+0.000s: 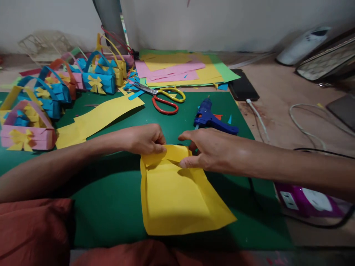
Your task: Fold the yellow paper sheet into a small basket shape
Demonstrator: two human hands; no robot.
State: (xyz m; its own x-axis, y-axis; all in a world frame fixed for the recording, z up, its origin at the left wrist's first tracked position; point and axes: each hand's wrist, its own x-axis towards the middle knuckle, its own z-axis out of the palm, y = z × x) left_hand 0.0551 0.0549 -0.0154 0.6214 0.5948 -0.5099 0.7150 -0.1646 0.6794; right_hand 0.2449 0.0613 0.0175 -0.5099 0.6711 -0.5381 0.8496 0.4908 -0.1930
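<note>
A sheet of yellow paper [174, 195] with creased, raised edges lies on the green cutting mat [111, 210] in front of me. My left hand [146, 140] is closed on its far left edge, thumb pressing on the folded strip. At the far right corner, my right hand [199, 147] has its thumb on the paper and its index finger stretched out apart from it; some of its other fingers are hidden. Just beyond that hand lies a blue glue gun [206, 116]. Scissors with red and yellow handles [166, 101] rest farther back.
Several small paper baskets with bows [98, 83] stand at the left. A cut yellow paper strip [108, 112] lies near my left forearm. Behind are stacked coloured sheets [180, 68]; a phone [244, 85] with a white cable and a purple power strip [307, 201] are at the right.
</note>
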